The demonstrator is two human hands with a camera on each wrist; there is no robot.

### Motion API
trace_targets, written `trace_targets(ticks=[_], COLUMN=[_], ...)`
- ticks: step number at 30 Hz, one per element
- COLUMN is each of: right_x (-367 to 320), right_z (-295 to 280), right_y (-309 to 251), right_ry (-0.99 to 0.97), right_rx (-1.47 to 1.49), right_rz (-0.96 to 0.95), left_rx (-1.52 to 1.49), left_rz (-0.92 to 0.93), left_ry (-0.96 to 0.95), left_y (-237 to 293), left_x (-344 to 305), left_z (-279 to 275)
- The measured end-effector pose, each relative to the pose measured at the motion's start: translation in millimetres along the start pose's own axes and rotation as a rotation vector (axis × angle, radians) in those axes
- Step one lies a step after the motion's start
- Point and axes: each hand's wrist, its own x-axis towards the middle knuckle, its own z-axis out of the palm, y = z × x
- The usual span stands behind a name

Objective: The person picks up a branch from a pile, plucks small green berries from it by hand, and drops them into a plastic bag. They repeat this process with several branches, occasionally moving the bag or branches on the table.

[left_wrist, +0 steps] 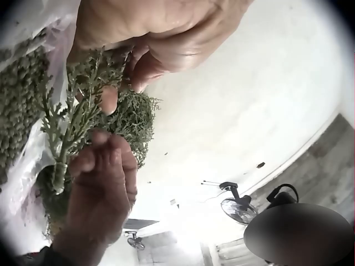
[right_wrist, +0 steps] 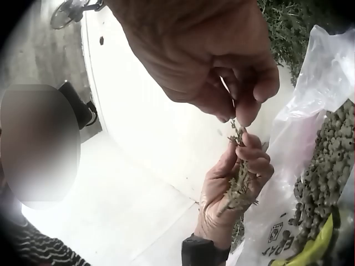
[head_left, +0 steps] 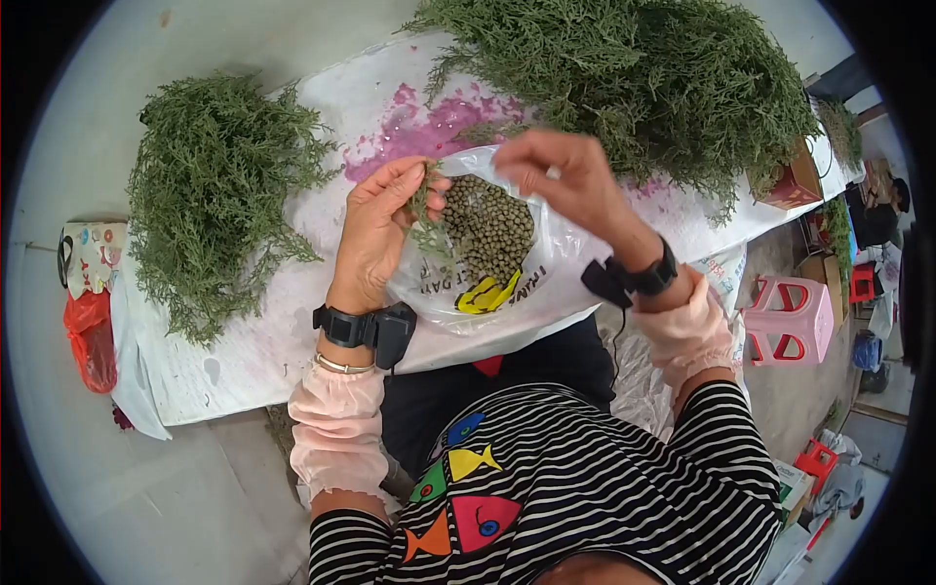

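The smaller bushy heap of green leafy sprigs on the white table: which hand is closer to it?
Left. The left hand, holding one thin green sprig, is to the right of the heap; the right hand is farther right, beyond the clear plastic bag's middle.

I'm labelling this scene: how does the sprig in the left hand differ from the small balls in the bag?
The sprig is thin and branching; the balls are round. The sprig is held in the left hand, while the balls lie piled in the plastic bag. Both look dull green.
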Motion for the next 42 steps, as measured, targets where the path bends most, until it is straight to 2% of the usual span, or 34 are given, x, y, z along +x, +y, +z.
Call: trace_targets(ticks=[1, 2, 5, 6, 9, 13, 18, 22, 25, 30, 34, 37, 38, 41, 42], right_x=[-3.5, -2.1, -3.1, -5.7, -11.1, -19.6, -21.0, -18.8, -16.3, -17.3, -21.6, -27.4, -29.0, -32.2, -32.9], right_z=[5.3, 5.7, 7.8, 9.2, 20.7, 38.9, 42.5, 35.4, 20.4, 11.9, 13.2, 16.4, 18.3, 20.3, 19.8], right_y=[-3.1, -2.0, 0.9, 3.9, 20.3, 30.4, 36.7, 49.2, 40.0, 16.1, 1.9, -20.0, -22.4, -26.9, -27.0], right_ry=[-0.109, -0.108, -0.002, -0.004, -0.326, -0.304, -0.365, -0.339, -0.331, -0.286, -0.297, -0.239, -0.238, -0.15, -0.149], right_rx=[0.282, 0.284, 0.05, 0.051, -0.28, -0.443, -0.564, -0.399, 0.305, 0.564, 0.519, 0.155, 0.155, 0.064, 0.063], right_rz=[0.123, 0.12, -0.001, 0.003, -0.083, -0.147, -0.128, -0.174, 0.309, 0.465, 0.325, 0.013, 0.012, -0.168, -0.168], left_rx=[-0.048, -0.095, -0.099, -0.106, -0.111, -0.097, -0.144, -0.169, -0.128, -0.12, -0.089, -0.055, -0.037, 0.031, 0.065], left_rz=[0.011, 0.024, 0.026, 0.025, 0.019, 0.029, 0.062, 0.108, 0.082, 0.052, -0.031, -0.093, -0.121, -0.094, -0.081], left_ry=[-0.009, -0.018, 0.021, 0.039, 0.019, 0.04, 0.083, 0.147, 0.15, 0.128, 0.074, 0.076, 0.07, 0.061, 0.059], left_y=[-1.1, -1.3, 0.6, 0.1, 6.0, 0.6, -7.8, -6.7, -10.1, -18.9, -21.3, -22.4, -22.4, -24.6, -25.5], left_x=[-0.7, -1.6, -9.5, -13.7, -31.0, -55.8, -76.1, -81.9, -83.2, -79.1, -76.9, -72.6, -71.1, -69.4, -69.1], left_z=[2.7, 5.5, 16.8, 19.7, 12.1, 6.1, 1.6, 2.9, 3.2, 9.8, 18.1, 26.1, 28.0, 31.3, 31.5])
